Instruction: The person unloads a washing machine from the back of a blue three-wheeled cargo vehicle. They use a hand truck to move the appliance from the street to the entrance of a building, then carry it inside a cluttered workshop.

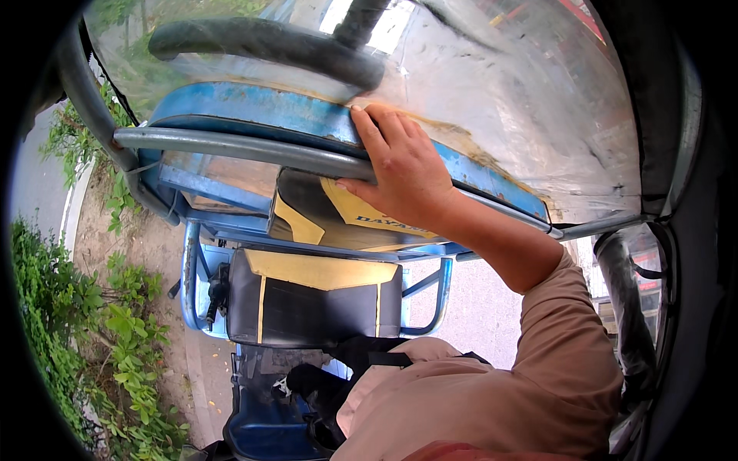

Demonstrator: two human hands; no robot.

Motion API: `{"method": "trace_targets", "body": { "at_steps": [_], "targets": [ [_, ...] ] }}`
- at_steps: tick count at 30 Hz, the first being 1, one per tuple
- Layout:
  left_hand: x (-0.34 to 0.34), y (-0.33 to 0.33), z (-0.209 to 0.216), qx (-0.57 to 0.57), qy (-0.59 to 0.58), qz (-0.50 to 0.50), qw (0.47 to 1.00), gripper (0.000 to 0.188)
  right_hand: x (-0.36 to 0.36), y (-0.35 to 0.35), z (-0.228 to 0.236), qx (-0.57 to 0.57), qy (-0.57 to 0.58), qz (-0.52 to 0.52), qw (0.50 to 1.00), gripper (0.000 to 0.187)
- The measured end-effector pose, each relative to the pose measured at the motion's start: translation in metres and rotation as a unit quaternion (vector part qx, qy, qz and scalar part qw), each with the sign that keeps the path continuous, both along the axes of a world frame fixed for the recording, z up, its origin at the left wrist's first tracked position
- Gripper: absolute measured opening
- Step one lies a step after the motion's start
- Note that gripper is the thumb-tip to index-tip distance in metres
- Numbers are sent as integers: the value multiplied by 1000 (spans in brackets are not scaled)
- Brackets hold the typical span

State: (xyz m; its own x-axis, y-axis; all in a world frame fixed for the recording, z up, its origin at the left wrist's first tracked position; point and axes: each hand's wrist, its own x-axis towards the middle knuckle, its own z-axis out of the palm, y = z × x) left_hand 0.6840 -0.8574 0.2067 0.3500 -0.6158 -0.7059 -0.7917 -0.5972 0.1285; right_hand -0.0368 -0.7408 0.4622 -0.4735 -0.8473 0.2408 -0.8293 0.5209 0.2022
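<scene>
- Right hand [401,170] reaches up and forward, palm down on a grey metal bar [254,148]; fingers [369,127] lie close together, draped over the bar and onto the blue panel [254,111] behind it, thumb tucked under near the bar's lower side.
- Can't tell if the fingers wrap fully around the bar; looks like a resting hold from above.
- Left hand not in view.
- Bar's long axis runs left to right across the upper middle of the view, dipping toward the right; left end bends into a curved grey upright at the frame's left edge, right end runs on under the wrist toward the right side.
- Blue panel runs parallel to the bar, just above it, paint chipped and rusty near the hand.
- Clear scratched windshield [492,84] rises above the panel; a dark wiper arm [269,44] lies across it.
- Below the bar: a black and yellow seat [311,296] on a blue tube frame [192,269]; open gap between bar and seat.
- Left of the vehicle: dirt strip and green plants [115,338], pavement beyond.
- Right side tight: dark pillar and plastic-wrapped part close to the arm in its tan sleeve [569,361].
</scene>
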Motion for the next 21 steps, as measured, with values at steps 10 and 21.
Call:
{"method": "trace_targets", "body": {
  "at_steps": [10, 21],
  "targets": [
    [12, -1, -9, 2, -15, -3, 1000, 76, 0, 1, 0, -8, 4, 10, 1000, 82],
    [27, 8, -22, -116, 143, -154, 971, 65, -6, 8, 3, -9, 9, 14, 1000, 81]
  ]
}}
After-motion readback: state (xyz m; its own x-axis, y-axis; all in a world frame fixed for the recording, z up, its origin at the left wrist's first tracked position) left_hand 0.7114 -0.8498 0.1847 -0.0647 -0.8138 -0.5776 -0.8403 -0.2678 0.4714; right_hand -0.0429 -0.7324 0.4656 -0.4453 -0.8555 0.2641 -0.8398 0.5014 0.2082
